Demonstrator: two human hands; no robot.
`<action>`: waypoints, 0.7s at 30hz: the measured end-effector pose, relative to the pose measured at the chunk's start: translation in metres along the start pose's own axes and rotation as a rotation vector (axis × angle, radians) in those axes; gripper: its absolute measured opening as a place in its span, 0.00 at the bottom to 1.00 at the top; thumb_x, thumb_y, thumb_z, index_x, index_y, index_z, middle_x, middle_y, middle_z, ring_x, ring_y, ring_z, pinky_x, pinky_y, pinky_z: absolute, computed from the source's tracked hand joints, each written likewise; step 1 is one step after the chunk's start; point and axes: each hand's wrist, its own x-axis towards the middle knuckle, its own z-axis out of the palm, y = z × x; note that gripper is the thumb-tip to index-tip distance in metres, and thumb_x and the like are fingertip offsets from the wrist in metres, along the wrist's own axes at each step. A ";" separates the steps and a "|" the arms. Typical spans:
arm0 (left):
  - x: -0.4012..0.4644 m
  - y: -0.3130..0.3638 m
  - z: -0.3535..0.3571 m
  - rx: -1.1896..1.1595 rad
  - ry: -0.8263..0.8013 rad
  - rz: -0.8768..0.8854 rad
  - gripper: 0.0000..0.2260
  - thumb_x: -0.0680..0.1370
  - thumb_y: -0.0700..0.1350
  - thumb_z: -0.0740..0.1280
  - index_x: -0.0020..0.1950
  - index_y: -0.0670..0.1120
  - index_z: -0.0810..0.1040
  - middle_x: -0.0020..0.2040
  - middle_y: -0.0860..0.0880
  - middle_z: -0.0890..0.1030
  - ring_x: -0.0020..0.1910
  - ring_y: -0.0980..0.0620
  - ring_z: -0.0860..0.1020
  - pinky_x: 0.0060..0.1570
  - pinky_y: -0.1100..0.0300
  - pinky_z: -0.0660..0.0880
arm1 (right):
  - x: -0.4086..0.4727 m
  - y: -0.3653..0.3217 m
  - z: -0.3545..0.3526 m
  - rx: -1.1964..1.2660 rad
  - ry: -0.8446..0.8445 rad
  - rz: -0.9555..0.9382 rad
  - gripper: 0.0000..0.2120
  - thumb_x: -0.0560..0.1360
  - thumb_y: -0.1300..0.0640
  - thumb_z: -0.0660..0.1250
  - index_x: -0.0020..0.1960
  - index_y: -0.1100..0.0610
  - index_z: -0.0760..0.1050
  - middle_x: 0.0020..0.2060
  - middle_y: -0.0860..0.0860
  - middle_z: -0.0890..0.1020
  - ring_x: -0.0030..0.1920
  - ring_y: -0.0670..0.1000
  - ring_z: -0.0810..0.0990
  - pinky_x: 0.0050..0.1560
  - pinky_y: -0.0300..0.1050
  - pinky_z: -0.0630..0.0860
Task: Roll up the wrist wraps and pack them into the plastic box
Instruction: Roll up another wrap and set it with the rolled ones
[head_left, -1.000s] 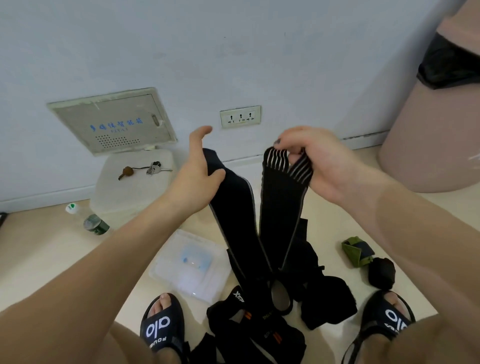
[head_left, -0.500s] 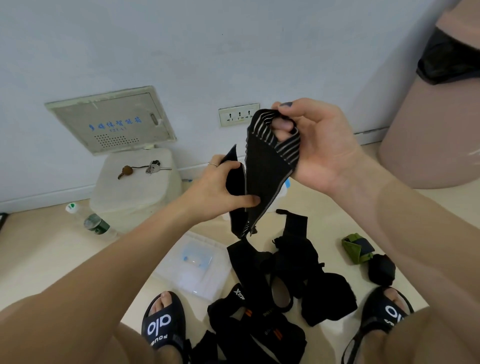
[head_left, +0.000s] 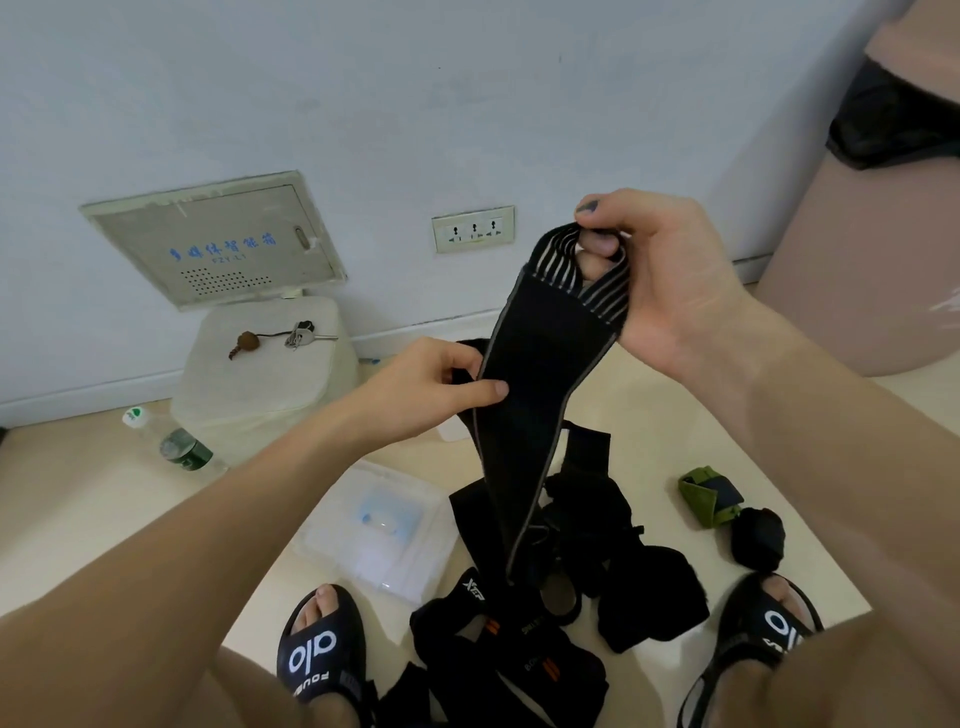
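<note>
Right hand (head_left: 670, 280) raised, clenched; left hand (head_left: 431, 384) lower, pinching

arms: ours are bare, no sleeves | left hand (head_left: 426, 387): bare | right hand (head_left: 670, 280): dark-painted thumbnail | feet, bottom of frame: black open-toe slides (head_left: 319, 654), white "alo" lettering

- The clear plastic box (head_left: 375, 525) sits on the pale tiled floor (head_left: 78, 499), just ahead of the person's left black sandal (head_left: 320, 644).
- A heap of black wrist wraps (head_left: 582, 587) lies right of the box, between both feet.
- A long black striped wrap (head_left: 535, 384) hangs above the heap, held between the left hand (head_left: 431, 387) and the right hand (head_left: 660, 280).
- A rolled green wrap (head_left: 709, 496) and a rolled black wrap (head_left: 757, 538) lie right of the heap, touching.
- A white foam box (head_left: 260, 384) stands behind, against the wall, with keys (head_left: 298, 335) on it and a plastic bottle (head_left: 171, 441) to its left.
</note>
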 end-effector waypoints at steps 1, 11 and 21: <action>-0.001 -0.001 -0.001 -0.017 0.007 0.004 0.19 0.73 0.58 0.73 0.40 0.42 0.79 0.42 0.42 0.82 0.43 0.36 0.79 0.54 0.42 0.79 | 0.003 0.000 -0.003 -0.208 0.078 -0.076 0.08 0.75 0.60 0.68 0.40 0.54 0.70 0.31 0.46 0.67 0.32 0.47 0.60 0.32 0.39 0.64; -0.020 0.018 -0.011 0.008 0.050 0.054 0.17 0.81 0.48 0.70 0.38 0.40 0.72 0.32 0.52 0.68 0.32 0.55 0.67 0.33 0.62 0.64 | -0.006 0.050 0.001 -1.317 -0.168 -0.227 0.17 0.82 0.57 0.62 0.71 0.50 0.72 0.63 0.46 0.79 0.64 0.47 0.77 0.59 0.35 0.72; -0.024 0.017 -0.025 -0.144 0.027 0.077 0.23 0.75 0.59 0.71 0.43 0.37 0.76 0.39 0.44 0.74 0.41 0.49 0.73 0.46 0.53 0.70 | -0.013 0.065 0.021 -1.153 -0.192 -0.206 0.12 0.82 0.40 0.60 0.52 0.46 0.75 0.40 0.46 0.82 0.41 0.42 0.77 0.42 0.44 0.70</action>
